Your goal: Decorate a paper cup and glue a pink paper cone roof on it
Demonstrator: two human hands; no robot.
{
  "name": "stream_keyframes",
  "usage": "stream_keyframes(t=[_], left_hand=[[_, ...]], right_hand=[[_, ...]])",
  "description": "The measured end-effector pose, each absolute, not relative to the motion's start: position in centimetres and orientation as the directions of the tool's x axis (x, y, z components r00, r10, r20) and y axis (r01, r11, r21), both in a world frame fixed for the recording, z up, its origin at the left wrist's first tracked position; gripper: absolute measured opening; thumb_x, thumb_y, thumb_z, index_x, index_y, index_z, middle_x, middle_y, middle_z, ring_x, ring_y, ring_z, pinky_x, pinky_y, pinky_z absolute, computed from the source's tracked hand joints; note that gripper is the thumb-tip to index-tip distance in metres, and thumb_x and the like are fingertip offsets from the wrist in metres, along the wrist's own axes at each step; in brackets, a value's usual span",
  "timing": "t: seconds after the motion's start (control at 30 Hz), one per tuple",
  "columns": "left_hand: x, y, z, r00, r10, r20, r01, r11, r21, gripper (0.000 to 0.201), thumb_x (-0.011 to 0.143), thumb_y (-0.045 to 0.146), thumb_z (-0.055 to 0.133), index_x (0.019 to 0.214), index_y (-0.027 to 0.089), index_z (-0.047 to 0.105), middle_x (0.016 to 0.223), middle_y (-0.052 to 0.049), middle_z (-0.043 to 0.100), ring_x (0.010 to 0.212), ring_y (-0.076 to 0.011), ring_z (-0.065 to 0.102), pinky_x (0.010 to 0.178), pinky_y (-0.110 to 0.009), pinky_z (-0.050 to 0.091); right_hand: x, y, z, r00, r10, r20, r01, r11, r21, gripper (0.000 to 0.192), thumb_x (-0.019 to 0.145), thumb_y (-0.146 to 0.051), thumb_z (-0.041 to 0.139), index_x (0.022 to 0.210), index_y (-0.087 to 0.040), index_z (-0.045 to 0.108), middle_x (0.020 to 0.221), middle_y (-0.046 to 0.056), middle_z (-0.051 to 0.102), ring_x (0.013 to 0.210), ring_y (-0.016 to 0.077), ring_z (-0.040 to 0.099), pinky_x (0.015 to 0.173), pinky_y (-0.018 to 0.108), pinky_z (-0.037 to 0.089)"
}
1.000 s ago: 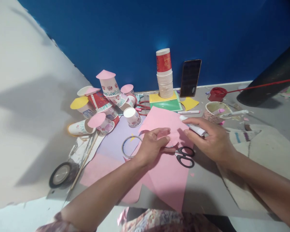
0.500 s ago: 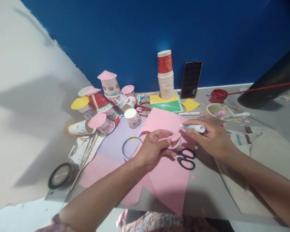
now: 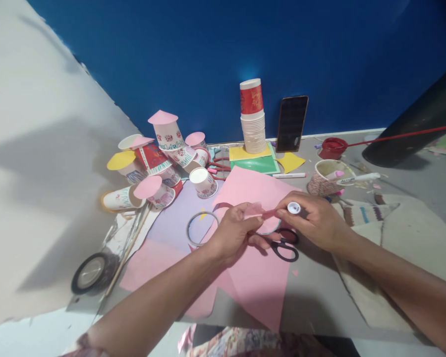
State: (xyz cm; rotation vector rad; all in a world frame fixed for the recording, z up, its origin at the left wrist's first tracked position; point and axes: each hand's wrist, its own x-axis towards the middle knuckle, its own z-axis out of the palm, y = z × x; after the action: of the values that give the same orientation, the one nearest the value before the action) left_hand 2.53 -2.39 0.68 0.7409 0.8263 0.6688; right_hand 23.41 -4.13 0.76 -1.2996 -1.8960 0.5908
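My left hand (image 3: 238, 230) is closed on a round piece of pink paper (image 3: 267, 227), thumb on top and fingers beneath. My right hand (image 3: 312, 218) grips a small white tube (image 3: 294, 208), its round end facing me. The right fingertips also meet the raised edge of the pink paper; whether they pinch it is hard to see. Black-handled scissors (image 3: 287, 252) lie just below the hands, blades hidden. Under them spreads a large pink sheet (image 3: 260, 282). A roll of tape (image 3: 189, 230) rests left of my left hand.
Decorated paper cups with pink and yellow paper tops (image 3: 163, 117) cluster at the left. A tall cup stack (image 3: 253, 126) and a leaning phone (image 3: 293, 124) stand by the blue wall. A pot of markers (image 3: 325, 183) is at the right, beside a cloth (image 3: 401, 263).
My right hand has moved left and down to the paper. The white tube has turned from lying sideways to pointing its end at me. The paper's edge is now lifted between my hands.
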Motion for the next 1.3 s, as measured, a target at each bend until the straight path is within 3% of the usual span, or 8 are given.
stream_keyframes(t=[0.2,0.53,0.7,1.03,1.3], left_hand=[[2.3,-2.8,0.3,0.617,0.678,-0.398,-0.072,0.553,0.83,0.037,0.088,0.033,0.074,0.113,0.016,0.051,0.077,-0.01,0.076,0.059,-0.0269,0.079,0.039,-0.023,0.055],[2.1,-3.3,1.5,0.634,0.622,-0.46,0.138,0.495,0.858,0.046,0.091,0.05,0.071,0.117,0.014,0.056,0.064,-0.006,0.075,0.044,-0.0184,0.07,0.036,-0.018,0.044],[1.9,-3.4,1.9,0.617,0.597,-0.513,0.239,0.478,0.845,0.037,0.095,0.047,0.068,0.11,0.015,0.062,0.056,-0.002,0.07,0.041,-0.0143,0.066,0.036,-0.015,0.038],[1.7,-3.2,1.8,0.63,0.579,-0.518,0.305,0.429,0.85,0.049,0.093,0.064,0.065,0.102,0.015,0.065,0.053,-0.001,0.068,0.038,-0.0127,0.063,0.036,-0.016,0.034],[1.6,-3.1,1.6,0.635,0.557,-0.535,0.356,0.404,0.843,0.048,0.097,0.064,0.058,0.098,0.016,0.062,0.055,-0.001,0.068,0.041,-0.0129,0.065,0.037,-0.016,0.036]], right_hand=[[23.1,-4.4,1.1,-0.211,0.935,0.285,0.59,0.354,-0.726,0.019,0.097,-0.031,0.064,0.08,-0.022,0.068,0.076,0.0,0.073,0.071,0.0168,0.066,0.068,0.029,0.046],[23.0,-4.7,0.8,-0.25,0.937,0.244,0.626,0.349,-0.697,0.023,0.098,-0.036,0.062,0.081,-0.021,0.066,0.074,0.001,0.071,0.069,0.0171,0.063,0.068,0.03,0.042],[22.9,-4.7,0.5,-0.28,0.935,0.22,0.657,0.353,-0.666,0.024,0.099,-0.036,0.061,0.081,-0.021,0.067,0.072,0.001,0.07,0.068,0.0169,0.06,0.067,0.03,0.039],[22.9,-4.8,0.7,-0.318,0.929,0.188,0.69,0.363,-0.626,0.023,0.098,-0.035,0.062,0.081,-0.02,0.067,0.072,0.001,0.069,0.068,0.0171,0.06,0.066,0.03,0.038],[22.9,-4.9,0.8,-0.332,0.925,0.185,0.693,0.372,-0.617,0.023,0.098,-0.032,0.06,0.079,-0.021,0.065,0.073,0.001,0.069,0.069,0.017,0.06,0.066,0.03,0.038]])
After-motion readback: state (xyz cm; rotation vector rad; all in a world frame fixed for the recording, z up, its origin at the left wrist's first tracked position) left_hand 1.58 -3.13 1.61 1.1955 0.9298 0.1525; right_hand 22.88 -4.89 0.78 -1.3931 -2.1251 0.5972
